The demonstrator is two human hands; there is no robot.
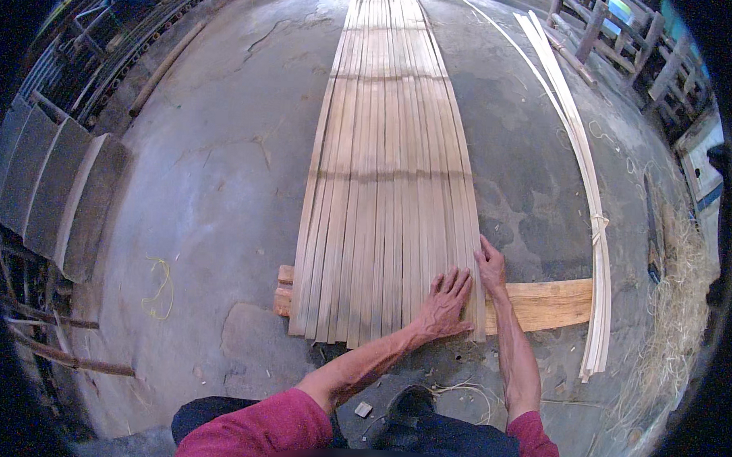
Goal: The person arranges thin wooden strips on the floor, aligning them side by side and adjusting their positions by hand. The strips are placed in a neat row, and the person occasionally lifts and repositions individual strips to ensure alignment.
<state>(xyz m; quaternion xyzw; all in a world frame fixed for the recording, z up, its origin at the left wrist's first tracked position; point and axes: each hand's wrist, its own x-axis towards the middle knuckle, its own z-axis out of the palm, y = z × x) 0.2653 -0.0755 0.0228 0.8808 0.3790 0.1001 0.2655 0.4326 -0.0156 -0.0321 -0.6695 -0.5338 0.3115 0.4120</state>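
Head view. Slats (374,237): laid side by side in one long panel, near ends slightly uneven, dark bands across. Block (283,302) poking out past left edge of slats, near end; board (541,305) sticking out past right edge. Wide stretch of floor (198,182) along left edge of slats, out to grey slabs (93,199). Narrower stretch along right edge, as far as pale strips (599,277), lying roughly lengthwise and over outer end of board.

Left hand (446,302): palm down on near right part of slats, fingers extended, slightly parted; open, flat contact only. Forearm slanting in from lower left. Right hand (492,269): at right edge of slats, fingers partly bent, forearm nearly straight up, crossing board. Grip on outermost slat: cannot tell.
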